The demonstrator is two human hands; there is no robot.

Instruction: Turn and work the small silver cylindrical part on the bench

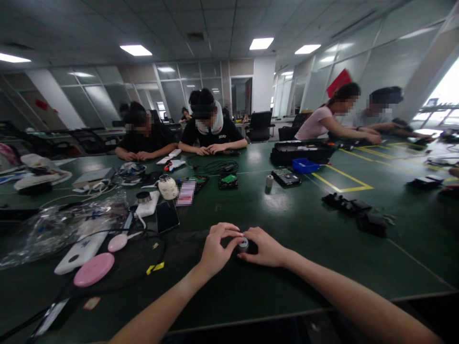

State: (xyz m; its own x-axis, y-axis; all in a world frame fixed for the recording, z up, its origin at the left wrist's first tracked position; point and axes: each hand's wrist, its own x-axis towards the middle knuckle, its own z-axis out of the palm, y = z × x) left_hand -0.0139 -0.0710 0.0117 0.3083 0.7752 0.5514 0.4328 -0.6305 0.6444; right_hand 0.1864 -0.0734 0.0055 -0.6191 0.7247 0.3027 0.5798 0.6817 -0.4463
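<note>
A small grey metal cylinder (pixel 244 245) stands upright on the green table, with dark marks or holes in its top. My right hand (pixel 263 246) curls around its right side, forefinger behind and thumb at the front. My left hand (pixel 219 246) is closed in a pinch at the cylinder's upper left edge, thumb and fingertips together. Whatever lies between those fingertips is too small or hidden to make out. Farther back stands a similar light metal cylinder (pixel 269 181), apart from both hands.
On the left lie a pink disc (pixel 93 270), a white case (pixel 81 252), cables, clear plastic bags (pixel 86 215) and a phone (pixel 167 216). Hard drives (pixel 287 177) and a blue tray (pixel 305 166) are farther back. Black parts (pixel 371 223) lie right. Several people sit around the table.
</note>
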